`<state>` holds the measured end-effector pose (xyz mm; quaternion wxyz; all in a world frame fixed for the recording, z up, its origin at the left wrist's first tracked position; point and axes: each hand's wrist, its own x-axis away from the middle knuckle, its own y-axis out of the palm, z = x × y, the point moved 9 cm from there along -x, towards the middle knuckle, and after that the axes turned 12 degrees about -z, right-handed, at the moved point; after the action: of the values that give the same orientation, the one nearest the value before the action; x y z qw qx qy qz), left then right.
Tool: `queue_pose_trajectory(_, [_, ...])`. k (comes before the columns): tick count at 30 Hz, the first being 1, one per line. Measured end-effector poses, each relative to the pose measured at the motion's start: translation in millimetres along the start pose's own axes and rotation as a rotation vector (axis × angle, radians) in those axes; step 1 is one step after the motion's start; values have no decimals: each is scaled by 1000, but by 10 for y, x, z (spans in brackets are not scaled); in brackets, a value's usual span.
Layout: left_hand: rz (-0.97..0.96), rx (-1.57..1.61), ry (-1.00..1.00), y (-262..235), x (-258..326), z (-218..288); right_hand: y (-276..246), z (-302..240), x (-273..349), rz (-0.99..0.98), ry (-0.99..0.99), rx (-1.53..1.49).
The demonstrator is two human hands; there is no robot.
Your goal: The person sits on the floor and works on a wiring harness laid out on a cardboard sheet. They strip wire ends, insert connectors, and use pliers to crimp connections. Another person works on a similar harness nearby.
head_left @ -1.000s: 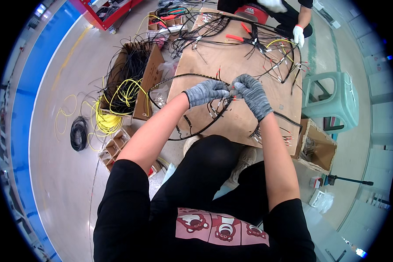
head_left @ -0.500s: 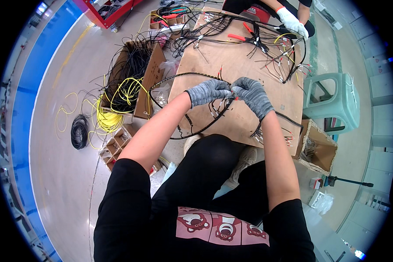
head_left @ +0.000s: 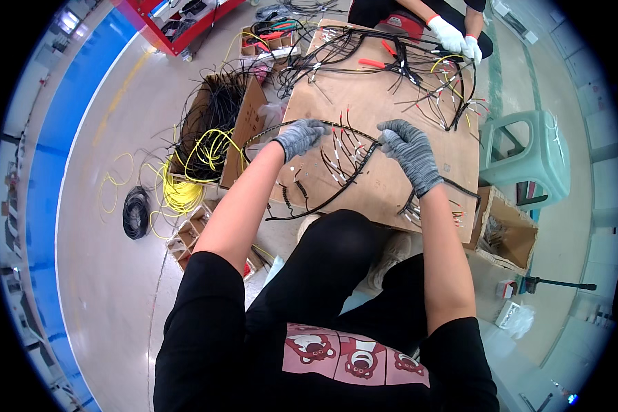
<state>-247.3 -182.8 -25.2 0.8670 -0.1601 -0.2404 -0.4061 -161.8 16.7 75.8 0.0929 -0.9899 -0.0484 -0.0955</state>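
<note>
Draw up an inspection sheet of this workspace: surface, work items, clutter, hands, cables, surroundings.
Surface: wooden board, partly covered by wires.
Work items: black wire harness, looped, with red- and white-tipped leads.
Clutter: red-handled pliers among the far wires; cardboard box stuffed with cable.
Hands: left hand, gray-gloved, at the loop's upper strand; right hand, gray-gloved, near its right end; grips unclear.
Cables: black coil on the floor, left.
Surroundings: green plastic stool, right; co-worker's white-gloved hands, far end.

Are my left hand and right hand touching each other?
Apart: the head view shows a clear gap between the left hand and the right hand, with the wooden board visible between them.
</note>
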Motion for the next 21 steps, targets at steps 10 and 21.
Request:
queue_pose_trajectory(10, [124,1566,611,358,758,395,407,-397,313,38,-373,190])
queue_pose_trajectory(21, [33,1658,661,1215,671,403,678,-542,467,0,-280,806])
